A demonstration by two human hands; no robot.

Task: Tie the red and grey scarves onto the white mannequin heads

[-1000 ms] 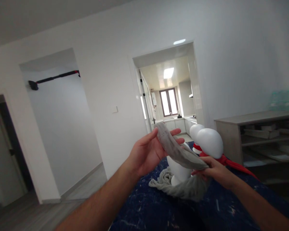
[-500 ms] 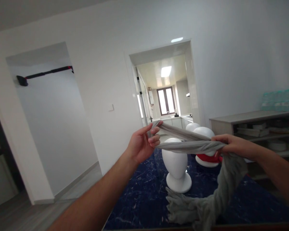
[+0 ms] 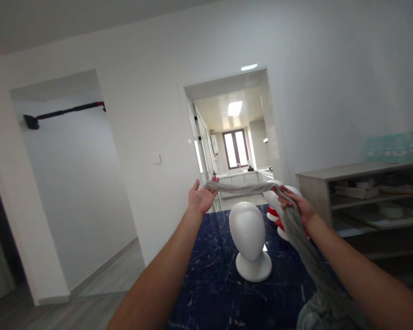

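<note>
Both hands hold the scarf (image 3: 296, 224), left hand (image 3: 201, 198) pinching its end, right hand (image 3: 296, 206) gripping mid-length, stretched above the head form (image 3: 249, 238) mid-table (image 3: 209, 284), not yet wrapped.

Worn on the head, facing forward over the dark marble table (image 3: 213, 284) (near) toward a kitchen doorway (image 3: 232, 137).

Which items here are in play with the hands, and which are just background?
In play:
- grey scarf, stretched between left hand and right hand
- white mannequin head on the dark marble table, below the stretched span

Just there:
- further mannequin heads with red cloth, behind
- shelf unit with stacked items
- black bar in the alcove
</note>
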